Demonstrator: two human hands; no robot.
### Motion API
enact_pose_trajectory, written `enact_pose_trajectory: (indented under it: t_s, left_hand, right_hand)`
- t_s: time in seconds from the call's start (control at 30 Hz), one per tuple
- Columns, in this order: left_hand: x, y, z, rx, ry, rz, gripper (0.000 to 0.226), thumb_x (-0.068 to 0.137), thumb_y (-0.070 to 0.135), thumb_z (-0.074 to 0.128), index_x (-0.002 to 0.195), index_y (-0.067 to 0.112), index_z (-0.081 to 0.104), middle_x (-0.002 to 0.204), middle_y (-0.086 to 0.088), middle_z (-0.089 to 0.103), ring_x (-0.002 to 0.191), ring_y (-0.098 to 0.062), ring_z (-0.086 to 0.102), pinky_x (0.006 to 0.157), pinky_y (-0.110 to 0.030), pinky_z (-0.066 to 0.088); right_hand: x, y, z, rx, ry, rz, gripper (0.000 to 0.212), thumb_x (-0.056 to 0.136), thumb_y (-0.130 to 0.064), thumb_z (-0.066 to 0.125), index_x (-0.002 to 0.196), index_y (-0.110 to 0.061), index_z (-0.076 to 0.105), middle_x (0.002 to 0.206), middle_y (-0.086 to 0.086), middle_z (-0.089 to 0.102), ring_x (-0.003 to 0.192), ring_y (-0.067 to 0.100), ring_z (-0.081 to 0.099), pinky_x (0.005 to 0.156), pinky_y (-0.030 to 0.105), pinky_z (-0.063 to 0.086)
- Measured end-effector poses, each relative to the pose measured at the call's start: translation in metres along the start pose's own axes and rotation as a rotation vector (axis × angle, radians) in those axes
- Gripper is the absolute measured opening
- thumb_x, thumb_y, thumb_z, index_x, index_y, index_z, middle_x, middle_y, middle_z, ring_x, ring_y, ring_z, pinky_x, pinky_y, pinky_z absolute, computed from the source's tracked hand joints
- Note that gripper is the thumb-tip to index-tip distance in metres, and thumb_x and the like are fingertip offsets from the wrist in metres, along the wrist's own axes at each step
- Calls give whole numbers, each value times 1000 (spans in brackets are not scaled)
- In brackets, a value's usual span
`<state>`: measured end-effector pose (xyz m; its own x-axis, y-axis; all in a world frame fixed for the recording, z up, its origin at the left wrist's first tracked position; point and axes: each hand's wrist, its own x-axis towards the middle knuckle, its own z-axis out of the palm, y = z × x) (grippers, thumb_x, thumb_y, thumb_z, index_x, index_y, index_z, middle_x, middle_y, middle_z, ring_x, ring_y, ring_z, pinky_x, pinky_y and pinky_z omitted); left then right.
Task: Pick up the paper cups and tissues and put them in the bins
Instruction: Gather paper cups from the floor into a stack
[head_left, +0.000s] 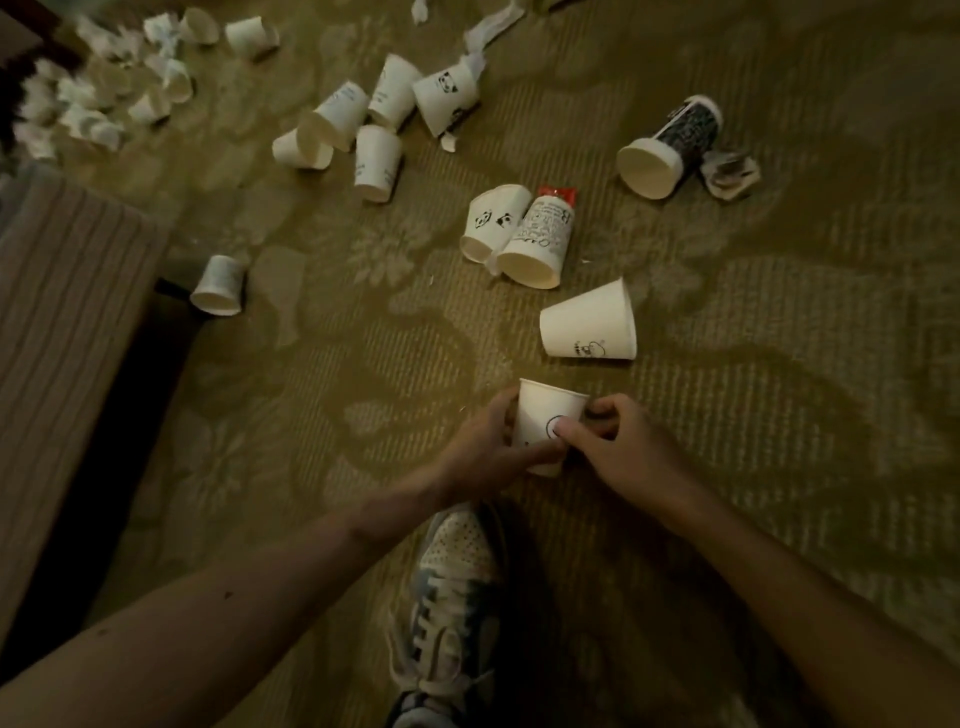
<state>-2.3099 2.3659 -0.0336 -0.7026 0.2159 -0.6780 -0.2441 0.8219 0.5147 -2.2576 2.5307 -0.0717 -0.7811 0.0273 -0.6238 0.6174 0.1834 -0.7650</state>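
— Where is the cup they are working on?

— A white paper cup is at 6 o'clock of the scattered litter, just above the patterned carpet and ahead of a laced sneaker. Its long axis runs 12 to 6: open rim toward 12 o'clock, narrow base toward 6.

— And the hands?

— Both have hold of it. The left hand comes in from 8 o'clock, fingers curled round the cup's left wall. The right hand comes in from 4 o'clock, thumb pressed on the printed front, fingers bent against the right wall near the rim. Both forearms are bare and stretched forward.

— What lies closest?

— A plain white cup on its side at 1 o'clock of the held one, rim toward 3 o'clock. Beyond it at 12 o'clock, a panda-print cup and a text-print cup lie touching, rims toward 7 o'clock, with a red wrapper at their far end.

— Further out?

— A black-patterned cup at 1 o'clock, a crumpled tissue just beside it. A cluster of cups sits at 11 o'clock, with wadded tissues at 10 o'clock.
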Motion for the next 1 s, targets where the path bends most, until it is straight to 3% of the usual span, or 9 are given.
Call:
enact_pose_trajectory:
  t_s: [0.2, 0.33, 0.47, 0.63, 0.73, 0.8, 0.87, 0.93, 1.0]
  left_hand:
    - [13, -4, 17, -151, -23, 153, 80, 77, 42, 80, 143, 27, 36, 119, 18, 57, 102, 1, 61, 71, -18, 55]
    - [26, 4, 25, -184, -15, 310, 73, 76, 32, 82, 135, 28, 39, 114, 19, 59, 104, 13, 58, 75, -12, 52]
    - [32, 15, 29, -98, -42, 457, 69, 72, 52, 76, 127, 41, 36, 105, 22, 58, 97, 10, 59, 70, -11, 50]
    - [46, 24, 12, 59, -138, 507, 66, 80, 45, 76, 134, 37, 41, 98, 15, 59, 86, 6, 57, 67, -17, 51]
    - [54, 31, -15, 135, -30, 486, 35, 79, 41, 77, 108, 43, 58, 86, 12, 60, 80, 3, 55, 62, -13, 47]
    - [56, 42, -31, 130, 154, 537, 29, 81, 34, 76, 103, 43, 59, 98, 13, 59, 87, 3, 54, 70, -14, 46]
    - [64, 54, -40, 255, 271, 632, 45, 82, 30, 75, 123, 37, 57, 123, 8, 52, 112, -2, 46, 92, -24, 41]
    - [77, 66, -43, 372, 250, 694, 65, 82, 30, 76, 139, 31, 45, 139, 3, 45, 127, -9, 38, 104, -31, 34]
    - [91, 74, -41, 388, 157, 675, 77, 81, 28, 76, 146, 29, 36, 144, 2, 44, 133, -15, 40, 111, -38, 35]
  right_hand:
    - [4, 2, 0, 212, 41, 35, 68, 77, -52, 74, 129, -27, 39, 100, -15, 52, 87, 2, 59, 60, 20, 52]
    - [5, 2, -10, 316, 114, 20, 64, 70, -50, 80, 115, -28, 39, 101, -13, 58, 85, 5, 64, 57, 20, 56]
    - [5, 1, -18, 400, 228, 36, 73, 65, -44, 86, 116, -25, 39, 102, -7, 60, 85, 6, 65, 48, 16, 51]
    - [8, 4, -25, 390, 307, 58, 60, 68, -46, 84, 113, -30, 47, 98, -11, 64, 77, 0, 66, 48, 12, 48]
    - [11, 3, -27, 400, 329, 40, 52, 68, -45, 84, 105, -34, 49, 98, -11, 65, 71, -10, 63, 45, 8, 45]
    - [12, -2, -33, 399, 332, 50, 53, 66, -47, 83, 106, -35, 51, 99, -12, 65, 75, -4, 65, 47, 10, 46]
    - [14, -7, -38, 404, 335, 59, 50, 66, -47, 83, 105, -34, 53, 100, -10, 68, 80, 3, 67, 52, 15, 51]
    - [17, -12, -43, 420, 315, 57, 47, 71, -42, 81, 110, -28, 60, 97, -6, 73, 82, 9, 71, 58, 22, 54]
    - [20, -15, -45, 443, 288, 49, 38, 77, -36, 80, 109, -23, 65, 89, -5, 76, 77, 8, 72, 55, 21, 54]
